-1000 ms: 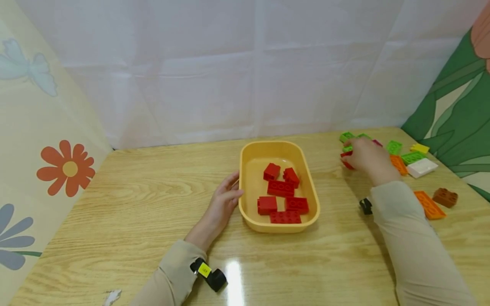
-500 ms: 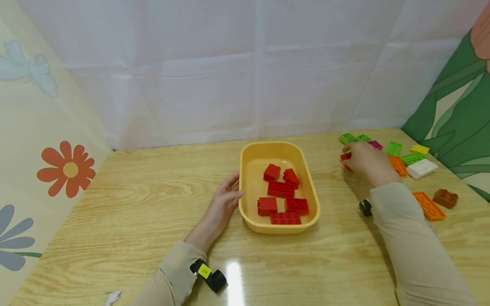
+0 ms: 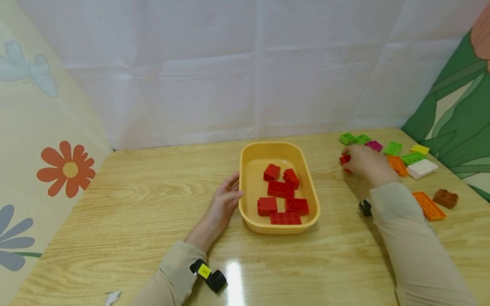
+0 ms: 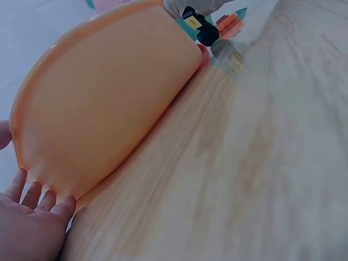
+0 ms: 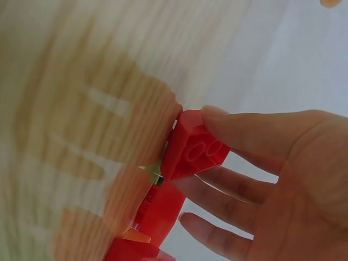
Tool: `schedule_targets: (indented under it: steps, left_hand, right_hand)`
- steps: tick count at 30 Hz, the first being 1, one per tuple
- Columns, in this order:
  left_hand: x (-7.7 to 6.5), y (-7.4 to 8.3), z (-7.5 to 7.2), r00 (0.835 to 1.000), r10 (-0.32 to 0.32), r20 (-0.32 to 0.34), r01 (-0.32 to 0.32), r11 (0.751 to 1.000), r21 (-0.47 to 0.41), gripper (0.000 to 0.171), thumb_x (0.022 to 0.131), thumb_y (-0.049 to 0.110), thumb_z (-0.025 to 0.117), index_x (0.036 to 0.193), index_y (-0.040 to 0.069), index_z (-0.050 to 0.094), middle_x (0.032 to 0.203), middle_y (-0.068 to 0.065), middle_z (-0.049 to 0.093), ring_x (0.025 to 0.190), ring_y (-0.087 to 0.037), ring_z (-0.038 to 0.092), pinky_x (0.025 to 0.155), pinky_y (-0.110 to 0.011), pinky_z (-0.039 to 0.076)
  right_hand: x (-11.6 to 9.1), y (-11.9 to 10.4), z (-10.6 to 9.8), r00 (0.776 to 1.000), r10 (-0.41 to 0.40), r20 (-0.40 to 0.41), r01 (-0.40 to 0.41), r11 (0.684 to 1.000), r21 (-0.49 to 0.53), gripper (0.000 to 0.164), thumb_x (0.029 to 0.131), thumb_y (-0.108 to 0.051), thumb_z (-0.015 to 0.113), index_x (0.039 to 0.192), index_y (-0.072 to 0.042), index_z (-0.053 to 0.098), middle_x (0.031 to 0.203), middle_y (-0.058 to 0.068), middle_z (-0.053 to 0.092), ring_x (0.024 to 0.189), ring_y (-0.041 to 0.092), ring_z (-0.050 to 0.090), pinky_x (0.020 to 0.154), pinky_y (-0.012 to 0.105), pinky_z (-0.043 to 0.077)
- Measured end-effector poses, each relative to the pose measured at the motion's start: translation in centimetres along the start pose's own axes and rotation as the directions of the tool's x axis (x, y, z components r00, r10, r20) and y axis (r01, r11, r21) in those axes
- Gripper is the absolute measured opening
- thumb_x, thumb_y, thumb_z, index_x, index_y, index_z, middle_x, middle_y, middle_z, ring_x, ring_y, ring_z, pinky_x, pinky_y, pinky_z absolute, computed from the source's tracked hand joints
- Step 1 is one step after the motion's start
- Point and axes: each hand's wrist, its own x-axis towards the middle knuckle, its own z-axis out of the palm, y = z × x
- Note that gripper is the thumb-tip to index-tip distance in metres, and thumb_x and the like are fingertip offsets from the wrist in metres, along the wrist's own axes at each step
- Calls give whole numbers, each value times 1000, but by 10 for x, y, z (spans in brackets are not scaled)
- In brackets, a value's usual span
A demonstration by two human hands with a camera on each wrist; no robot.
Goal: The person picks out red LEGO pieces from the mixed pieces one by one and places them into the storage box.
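In the head view my right hand [image 3: 367, 163] is at the right, among scattered toy building bricks. Thumb and fingers pinch a red building brick [image 5: 198, 144], its hollow underside turned to the right wrist camera. Another red piece [image 5: 163, 212] lies just below it in that view. My left hand [image 3: 222, 202] rests along the left side of a yellow plastic tub [image 3: 245, 170]. Its fingertips [image 4: 48, 197] lie relaxed against the tub's outer wall, with the thumb near the rim. Inside the tub lie several red bricks [image 3: 281, 189].
Beyond my right hand lie green bricks [image 3: 393, 148], a magenta brick [image 3: 374, 145], a yellow brick [image 3: 420, 149] and a white brick [image 3: 422, 168]. Orange plates [image 3: 429, 206] and a brown brick [image 3: 445, 198] sit nearer. A white sheet [image 3: 191, 76] hangs behind the table.
My right hand has drawn slightly nearer and left with the red brick, uncovering more of the magenta and green bricks. The left hand and tub have stayed in place.
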Motion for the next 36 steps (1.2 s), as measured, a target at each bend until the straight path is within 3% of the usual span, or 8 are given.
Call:
schedule_targets:
  steps: [8, 16, 26, 36]
  left_hand:
    - [0, 0, 0, 1000, 6, 5, -6, 1000, 10, 65, 89, 1, 48, 150, -7, 28, 156, -23, 30, 143, -33, 31, 111, -37, 34]
    - [0, -1, 0, 1000, 7, 8, -7, 1000, 10, 65, 89, 1, 48, 150, -6, 28, 156, -23, 30, 143, -33, 31, 111, -37, 34]
    - [0, 0, 1, 1000, 10, 6, -10, 1000, 3, 65, 89, 0, 47, 150, -7, 27, 156, -24, 29, 143, -33, 30, 110, -36, 35]
    - [2, -1, 2, 1000, 13, 10, -13, 1000, 6, 65, 89, -1, 46, 151, -7, 27, 156, -24, 28, 143, -34, 30, 109, -35, 36]
  right_hand:
    - [-1, 0, -1, 1000, 4, 4, -4, 1000, 6, 42, 89, -9, 59, 126, 10, 54, 113, 30, 59, 94, 40, 53, 77, 58, 45]
    - [-2, -7, -5, 1000, 15, -20, -15, 1000, 11, 43, 93, -16, 57, 129, 9, 54, 120, 33, 57, 98, 43, 52, 81, 62, 44]
    - [-1, -20, -13, 993, 0, -119, -2, 1000, -19, 45, 93, -19, 55, 132, 2, 53, 125, 33, 55, 106, 48, 53, 85, 69, 40]
    - [-11, -42, -25, 976, -79, -202, 81, 997, 2, 46, 97, -24, 55, 134, 2, 50, 130, 32, 49, 112, 48, 50, 90, 66, 41]
